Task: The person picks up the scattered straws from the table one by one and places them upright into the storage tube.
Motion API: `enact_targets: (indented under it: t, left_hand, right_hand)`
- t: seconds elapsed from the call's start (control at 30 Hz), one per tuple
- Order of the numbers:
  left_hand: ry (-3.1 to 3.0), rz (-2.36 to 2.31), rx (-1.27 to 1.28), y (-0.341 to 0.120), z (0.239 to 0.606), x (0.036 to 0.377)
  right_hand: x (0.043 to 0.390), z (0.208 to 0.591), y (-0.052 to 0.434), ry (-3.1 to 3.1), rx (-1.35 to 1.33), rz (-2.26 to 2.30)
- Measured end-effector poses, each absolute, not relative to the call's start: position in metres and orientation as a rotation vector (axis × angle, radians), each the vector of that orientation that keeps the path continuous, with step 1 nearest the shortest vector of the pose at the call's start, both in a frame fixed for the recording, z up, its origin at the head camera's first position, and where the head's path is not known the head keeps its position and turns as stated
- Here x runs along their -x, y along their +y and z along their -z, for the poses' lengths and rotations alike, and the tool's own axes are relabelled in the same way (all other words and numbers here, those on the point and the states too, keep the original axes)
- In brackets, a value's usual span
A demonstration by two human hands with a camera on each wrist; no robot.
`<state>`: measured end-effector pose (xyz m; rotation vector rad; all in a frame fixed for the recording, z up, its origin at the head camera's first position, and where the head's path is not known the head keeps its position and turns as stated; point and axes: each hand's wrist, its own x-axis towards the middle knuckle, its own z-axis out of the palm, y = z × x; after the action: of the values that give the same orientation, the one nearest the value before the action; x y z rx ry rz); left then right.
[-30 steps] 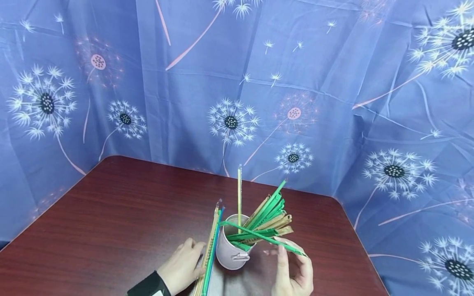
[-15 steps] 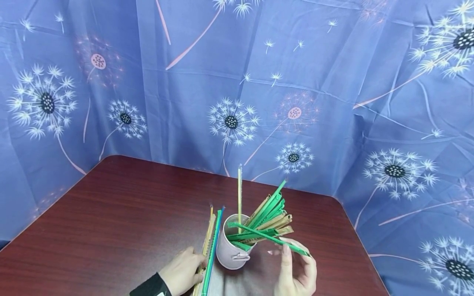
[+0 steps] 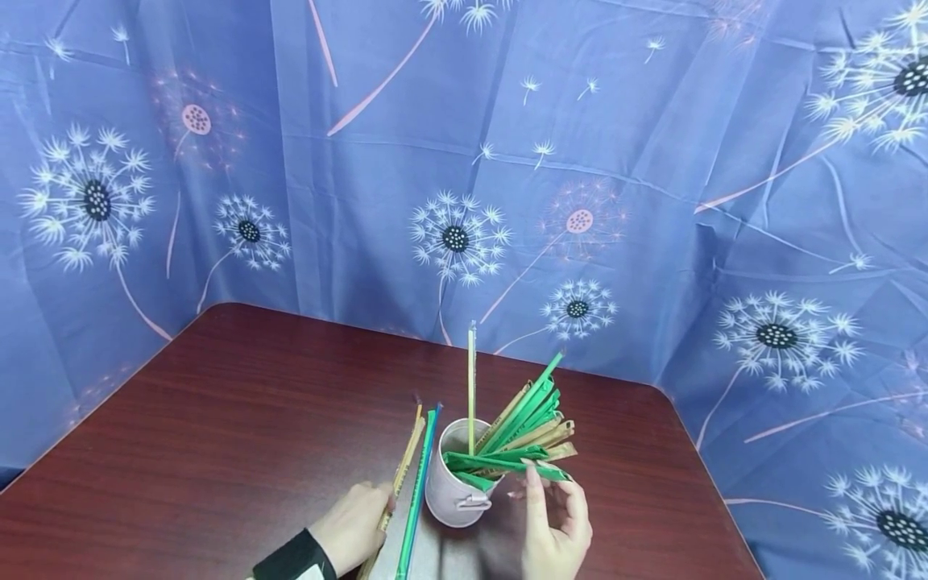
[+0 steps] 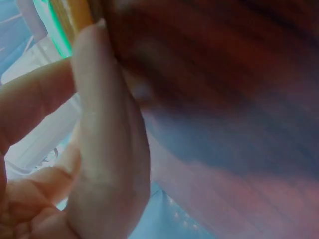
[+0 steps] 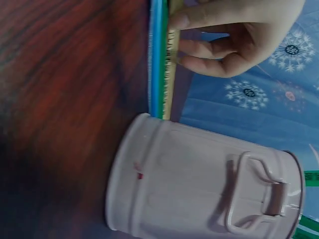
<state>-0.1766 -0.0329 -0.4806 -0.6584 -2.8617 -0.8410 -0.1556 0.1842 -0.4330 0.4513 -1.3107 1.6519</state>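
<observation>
A pale pink bucket [image 3: 453, 499] stands on the table, full of slanting paper-wrapped straws [image 3: 525, 415] in green and tan. One yellowish straw [image 3: 471, 387] rises upright from it. My right hand [image 3: 558, 524] is at the bucket's right, pinching a green-wrapped straw [image 3: 551, 473] low over its rim between thumb and fingers. Left of the bucket, my left hand [image 3: 355, 519] holds tan-wrapped straws [image 3: 408, 459] with its fingertips; an orange straw [image 4: 79, 14] shows at a fingertip in the left wrist view. Beside them lie a green-wrapped straw [image 3: 417, 495] and a blue straw [image 5: 153, 64].
The bucket's handle [image 5: 259, 191] faces the person. Dark red-brown wood makes up the tabletop [image 3: 254, 403]. A blue curtain [image 3: 362, 185] with dandelion prints hangs behind the table and along its sides.
My left hand has drawn the tan and orange straws left, apart from the green and blue ones. My right hand has shifted left, and its green straw dropped from across the bucket's mouth.
</observation>
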Motion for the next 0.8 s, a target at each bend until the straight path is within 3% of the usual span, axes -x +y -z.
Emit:
enact_targets:
  t: [0.27,0.53,0.8]
  left_hand:
    - [-2.882,0.967,0.553,-0.033,0.478,0.177]
    - [-2.890,1.218,0.531,-0.037,0.476,0.178]
    - [-2.850,1.105,0.512,-0.035,0.472,0.178]
  right_hand:
    - [0.155,0.441,0.184,-1.692,-0.165,-1.447]
    - [0.159,0.448,0.185,-1.797,-0.156,-1.390]
    - [0.158,0.448,0.186,-1.777,-0.113,-1.447]
